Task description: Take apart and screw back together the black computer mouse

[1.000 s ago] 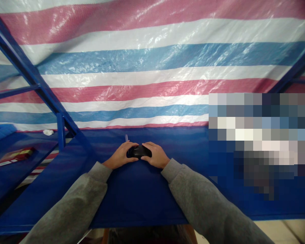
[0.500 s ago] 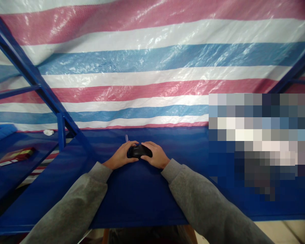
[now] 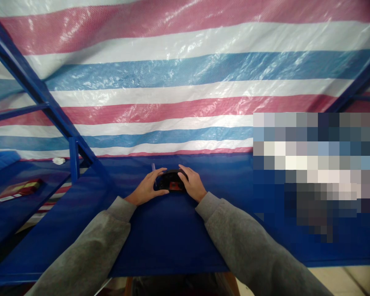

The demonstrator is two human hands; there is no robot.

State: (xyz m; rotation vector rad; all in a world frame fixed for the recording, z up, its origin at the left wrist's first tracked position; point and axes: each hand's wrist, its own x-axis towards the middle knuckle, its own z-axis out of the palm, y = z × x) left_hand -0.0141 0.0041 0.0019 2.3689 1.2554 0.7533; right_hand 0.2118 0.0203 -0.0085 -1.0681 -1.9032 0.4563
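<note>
A black rounded thing point(image 3: 169, 181), about the size of a computer mouse, is between my hands above the blue table. A red patch and dark round details show on the side that faces me; its exact kind is unclear. My left hand point(image 3: 148, 187) curves around its left end, thumb at the near edge and fingers at the far edge. My right hand point(image 3: 193, 183) grips its right end, the fingertips on top. Just beyond my left fingers stands or lies a thin pale purple stick-like thing point(image 3: 153, 167), partly hidden.
The blue table point(image 3: 166, 238) ends at a striped plastic sheet point(image 3: 172, 111). A blue metal frame point(image 3: 57, 117) slants up on the left. Past it lie a red box point(image 3: 20, 189), a crumpled white thing point(image 3: 58, 160) and a blue tray point(image 3: 3, 160). A pixelated area covers the right.
The black thing has turned over: its glossy smooth top faced me earlier, and now a side with a red patch shows. My right fingers have lifted and shifted along its right end.
</note>
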